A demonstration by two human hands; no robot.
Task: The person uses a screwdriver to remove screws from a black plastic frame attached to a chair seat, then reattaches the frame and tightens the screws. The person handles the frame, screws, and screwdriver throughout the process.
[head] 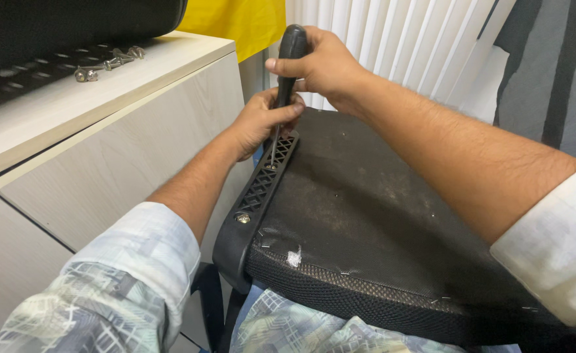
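Our right hand (324,62) grips screwdriver (286,78) handle for turning; left hand (262,121) pinches shaft, steadying tip at seat (366,216) edge bracket (262,189).

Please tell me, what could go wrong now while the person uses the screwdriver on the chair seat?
1. The left hand grips the screwdriver shaft close to the tip; if the tip slips off the bracket, it may jab those fingers.
2. The seat rests on the person's lap, not on a firm surface, so it may shift under the right hand pressing down.
3. Loose screws lie on the cabinet top and might roll off.
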